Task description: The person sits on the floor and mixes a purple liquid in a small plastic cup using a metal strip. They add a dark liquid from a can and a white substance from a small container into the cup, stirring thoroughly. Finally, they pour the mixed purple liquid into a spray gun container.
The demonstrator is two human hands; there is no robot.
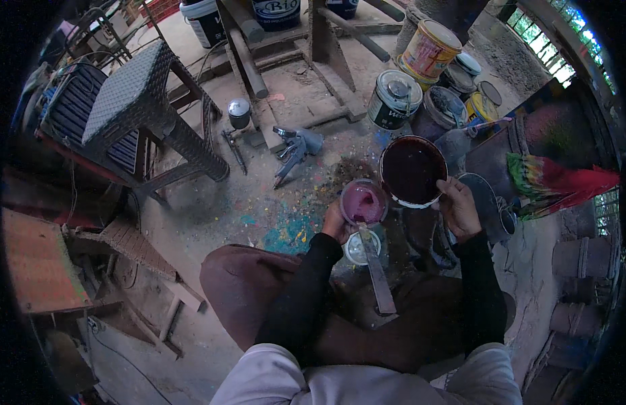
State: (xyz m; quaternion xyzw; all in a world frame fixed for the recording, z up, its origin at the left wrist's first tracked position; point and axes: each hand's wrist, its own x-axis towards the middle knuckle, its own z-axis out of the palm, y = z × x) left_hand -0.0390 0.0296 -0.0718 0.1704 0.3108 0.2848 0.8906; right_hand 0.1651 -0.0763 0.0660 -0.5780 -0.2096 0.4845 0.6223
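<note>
My left hand (pixel 336 222) is closed around a small clear tub of pink paint (pixel 353 202), held in front of my crossed legs. A flat mixing stick (pixel 377 273) reaches from the tub's near edge toward my lap; I cannot tell whether it rests in the tub or below it. My right hand (pixel 460 209) grips the rim of a bucket (pixel 414 172) with dark maroon paint inside. The bucket is tilted toward me, its rim just beside the tub. Under the tub sits a small white-rimmed container (pixel 361 248). Farther off, a spray gun (pixel 297 152) lies on the floor.
Several paint buckets (pixel 392 101) stand at the far right. A woven-pattern plastic stool (pixel 141 101) is at the left, near a metal spray cup (pixel 238 113). Wooden frame pieces (pixel 306 94) lie ahead. A colourful cloth (pixel 562 182) hangs at the right. The floor (pixel 225 202) is paint-spattered.
</note>
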